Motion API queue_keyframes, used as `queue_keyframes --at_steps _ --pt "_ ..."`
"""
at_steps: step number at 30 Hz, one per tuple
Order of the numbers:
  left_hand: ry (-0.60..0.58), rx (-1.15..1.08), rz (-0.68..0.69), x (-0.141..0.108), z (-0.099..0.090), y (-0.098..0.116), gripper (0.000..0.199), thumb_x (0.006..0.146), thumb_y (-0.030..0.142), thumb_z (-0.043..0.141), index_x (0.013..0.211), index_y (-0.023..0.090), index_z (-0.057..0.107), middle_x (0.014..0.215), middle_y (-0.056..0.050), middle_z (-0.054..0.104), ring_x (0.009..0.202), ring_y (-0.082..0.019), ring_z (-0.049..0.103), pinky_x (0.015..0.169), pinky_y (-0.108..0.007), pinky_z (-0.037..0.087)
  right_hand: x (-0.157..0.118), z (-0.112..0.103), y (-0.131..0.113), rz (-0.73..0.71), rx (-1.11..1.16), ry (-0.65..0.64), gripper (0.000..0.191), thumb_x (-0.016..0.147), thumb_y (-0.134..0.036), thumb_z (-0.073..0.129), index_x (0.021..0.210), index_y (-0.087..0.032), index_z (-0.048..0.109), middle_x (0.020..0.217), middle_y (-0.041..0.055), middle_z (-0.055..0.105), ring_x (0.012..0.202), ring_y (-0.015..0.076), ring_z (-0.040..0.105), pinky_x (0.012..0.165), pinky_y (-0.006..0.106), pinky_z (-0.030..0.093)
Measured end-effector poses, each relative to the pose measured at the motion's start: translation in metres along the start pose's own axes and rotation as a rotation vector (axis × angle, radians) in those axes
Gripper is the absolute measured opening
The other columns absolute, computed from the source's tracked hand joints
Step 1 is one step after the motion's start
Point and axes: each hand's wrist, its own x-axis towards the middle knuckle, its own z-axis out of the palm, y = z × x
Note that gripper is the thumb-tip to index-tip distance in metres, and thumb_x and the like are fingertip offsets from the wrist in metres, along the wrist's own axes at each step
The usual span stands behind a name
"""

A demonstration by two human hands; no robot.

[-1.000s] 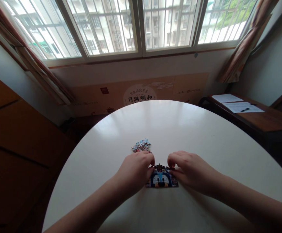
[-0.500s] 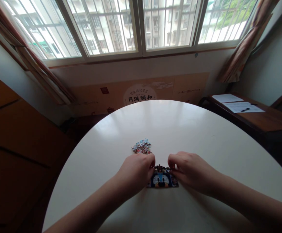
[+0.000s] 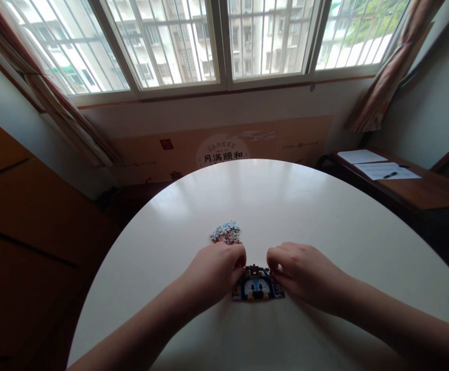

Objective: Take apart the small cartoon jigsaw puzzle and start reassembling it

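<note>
one jagged-topped jigsaw, dark blue around a pale-eyed cartoon face, upper corners in the pinch of both hands

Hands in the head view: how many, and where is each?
2: the left hand at the left side of the partly assembled puzzle, the right hand at its right. Some fingers are hidden.

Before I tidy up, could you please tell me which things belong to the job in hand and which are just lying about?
In use:
- partly assembled jigsaw puzzle, at the left hand and right hand
- pile of loose jigsaw pieces
- round white table

Lying about:
- paper sheets
- dark pen, on the brown desk
</note>
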Motion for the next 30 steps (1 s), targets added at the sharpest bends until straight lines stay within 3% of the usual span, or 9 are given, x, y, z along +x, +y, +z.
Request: queue_keyframes --at_steps 10,25,30 --pt "-0.024 -0.117 -0.037 0.005 -0.005 -0.014 0.008 0.082 0.025 0.061 0.083 0.023 0.069 0.089 0.0 0.074 0.083 -0.02 0.065 0.068 -0.029 0.043 0.001 -0.001 -0.002 -0.03 -0.004 0.003 0.013 0.085 -0.011 0.057 0.076 -0.019 0.051 0.076 0.0002 0.061 0.069 0.0137 0.048 0.063 0.028 0.028" --pt "0.003 -0.093 -0.025 0.004 -0.007 -0.013 0.008 0.082 0.024 0.059 0.08 0.023 0.067 0.084 0.0 0.073 0.078 -0.02 0.064 0.064 -0.03 0.042 0.001 -0.003 -0.003 -0.061 -0.028 0.007 0.015 0.087 -0.011 0.057 0.076 -0.019 0.052 0.077 0.001 0.062 0.071 0.015 0.049 0.063 0.027 0.029" --pt "0.01 -0.122 -0.03 0.005 -0.004 -0.016 0.013 0.083 0.024 0.059 0.091 0.024 0.069 0.09 0.0 0.075 0.082 -0.02 0.066 0.066 -0.029 0.044 0.0 -0.004 -0.004 -0.054 -0.021 0.006 0.015 0.087 -0.011 0.057 0.075 -0.019 0.052 0.076 0.0006 0.062 0.07 0.0145 0.049 0.062 0.027 0.029"
